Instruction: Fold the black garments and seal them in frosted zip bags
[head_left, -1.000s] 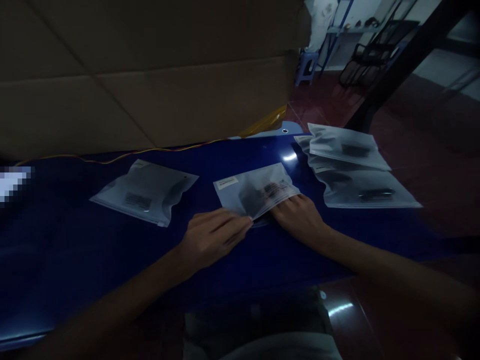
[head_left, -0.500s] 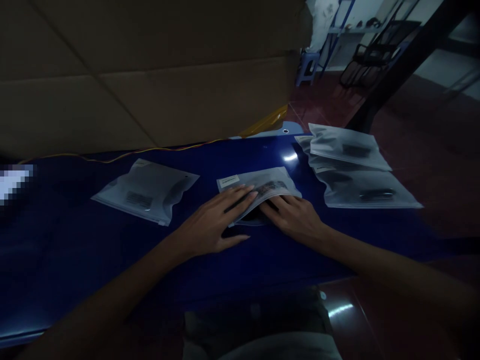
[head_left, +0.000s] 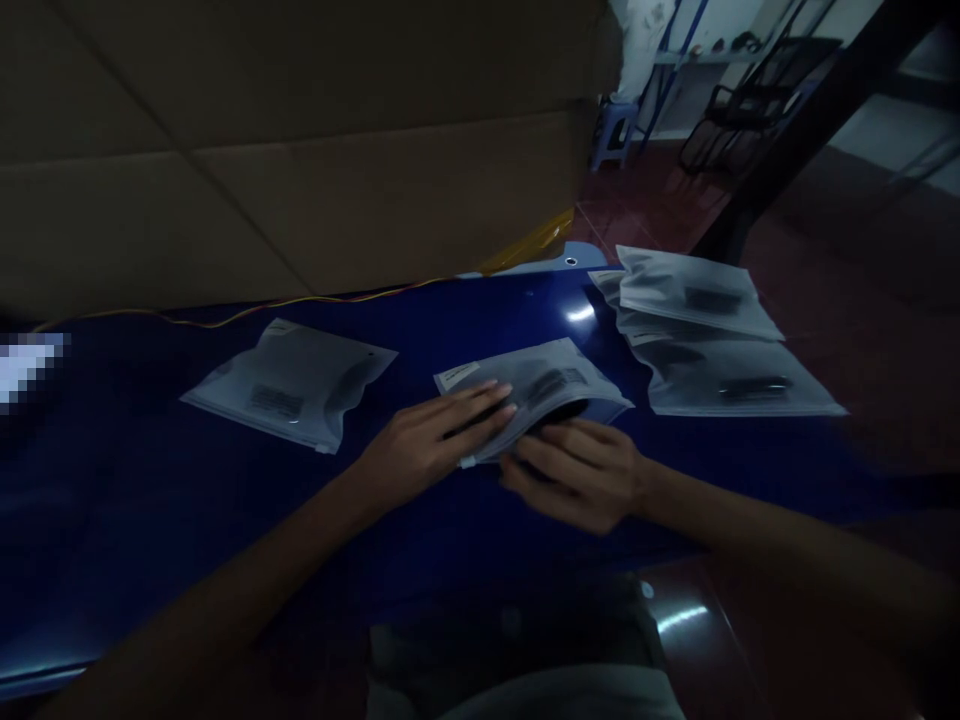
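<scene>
A frosted zip bag (head_left: 540, 372) with a small white label lies in front of me, its mouth gaping towards me. Something dark (head_left: 568, 412) shows in that opening; its kind is not clear. My left hand (head_left: 427, 440) rests on the bag's left part, fingers stretched out over the film. At the mouth is my right hand (head_left: 581, 475), its fingers curled and closed by the bag's near edge. What these fingers grip is hidden and dim.
Another frosted zip bag (head_left: 292, 385) lies to the left on the blue table (head_left: 420, 560). Several similar bags (head_left: 742, 375) overlap at the right. A large cardboard box (head_left: 390, 200) stands behind, with a thin yellow cable (head_left: 315, 298) along its base.
My right hand has drawn back out of the bag towards me, and its fingers have curled. The bag's mouth has widened and shifted slightly right. My left hand has flattened slightly.
</scene>
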